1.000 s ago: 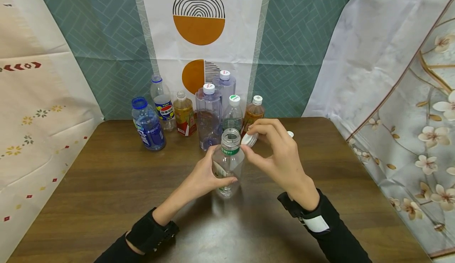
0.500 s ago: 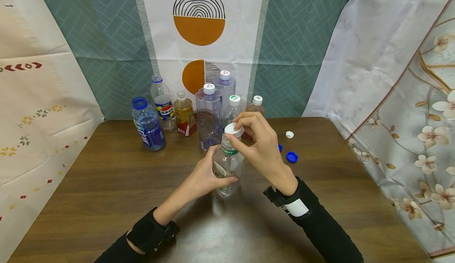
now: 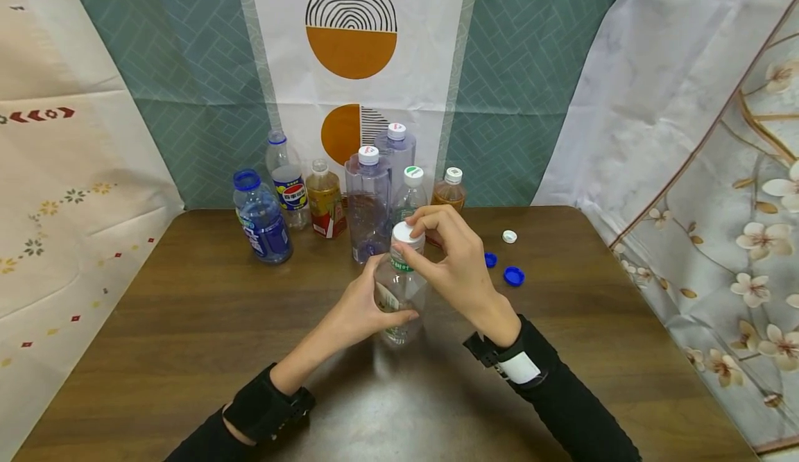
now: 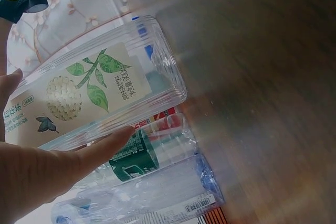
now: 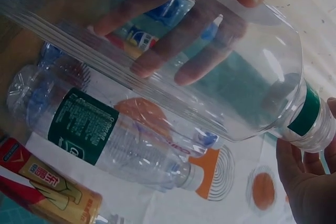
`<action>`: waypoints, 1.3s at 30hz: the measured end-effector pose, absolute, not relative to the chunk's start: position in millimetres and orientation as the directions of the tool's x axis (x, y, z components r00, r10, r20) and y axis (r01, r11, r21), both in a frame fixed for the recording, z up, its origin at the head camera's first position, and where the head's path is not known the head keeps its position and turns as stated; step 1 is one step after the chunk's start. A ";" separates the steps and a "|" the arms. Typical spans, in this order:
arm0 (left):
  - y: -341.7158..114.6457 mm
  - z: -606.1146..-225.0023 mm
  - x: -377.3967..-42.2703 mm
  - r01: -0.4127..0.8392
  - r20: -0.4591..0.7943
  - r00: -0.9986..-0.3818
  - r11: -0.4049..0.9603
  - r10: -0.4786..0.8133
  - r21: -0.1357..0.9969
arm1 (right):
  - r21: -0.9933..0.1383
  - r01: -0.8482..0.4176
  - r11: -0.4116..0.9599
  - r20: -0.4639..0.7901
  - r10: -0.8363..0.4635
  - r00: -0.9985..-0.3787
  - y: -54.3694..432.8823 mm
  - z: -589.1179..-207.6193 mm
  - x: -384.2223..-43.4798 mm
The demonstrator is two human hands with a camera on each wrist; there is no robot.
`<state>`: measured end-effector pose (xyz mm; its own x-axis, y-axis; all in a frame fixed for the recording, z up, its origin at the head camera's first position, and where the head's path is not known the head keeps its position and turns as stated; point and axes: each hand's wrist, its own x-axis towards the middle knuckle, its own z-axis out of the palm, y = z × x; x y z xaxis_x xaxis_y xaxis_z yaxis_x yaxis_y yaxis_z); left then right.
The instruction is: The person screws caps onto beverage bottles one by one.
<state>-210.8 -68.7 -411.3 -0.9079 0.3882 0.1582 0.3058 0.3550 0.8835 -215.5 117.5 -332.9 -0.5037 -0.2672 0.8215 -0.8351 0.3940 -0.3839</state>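
A clear plastic bottle [image 3: 399,285] with a green neck band stands upright near the middle of the table. My left hand [image 3: 361,304] grips its body from the left, thumb across the near side. In the left wrist view the bottle's label [image 4: 84,93] shows green leaves and a white flower. On the bottle's mouth sits a white cap [image 3: 407,232], pinched between the thumb and fingers of my right hand [image 3: 460,262]. Seen through the bottle in the right wrist view, the left hand's fingers [image 5: 189,38] lie along its far side. Whether the cap's thread has caught cannot be seen.
Behind stand a blue bottle [image 3: 267,232], a Pepsi bottle [image 3: 291,195], a juice bottle [image 3: 324,205], two tall purplish bottles [image 3: 367,205], a green-labelled bottle [image 5: 84,124] and an amber bottle [image 3: 451,190]. Right lie blue caps [image 3: 514,276] and a white cap [image 3: 509,236].
My right hand has brought the white cap left from beside the neck onto the bottle's mouth. Its fingers have shifted slightly on the cap since. The left hand and bottle have stayed put.
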 end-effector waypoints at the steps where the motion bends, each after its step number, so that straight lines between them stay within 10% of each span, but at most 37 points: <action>1: -68.6 -411.6 -210.8 0.306 0.158 -0.908 0.356 0.388 0.883 | -0.379 -0.835 0.399 0.821 -0.271 -0.502 117.7 -332.8 -215.4; 13: -68.3 -411.7 -210.9 0.311 0.160 -0.905 0.356 0.395 0.881 | -0.254 -0.856 0.449 0.731 -0.491 -0.474 136.0 -299.5 -218.9; 22: -71.3 -412.3 -213.3 0.315 0.159 -0.900 0.351 0.407 0.882 | -0.160 -0.935 0.318 0.302 -0.886 -0.353 146.3 -241.1 -241.2; 39: -69.1 -411.2 -210.7 0.306 0.158 -0.905 0.346 0.396 0.887 | -0.282 -0.923 0.262 0.078 -0.953 -0.294 146.6 -225.9 -254.4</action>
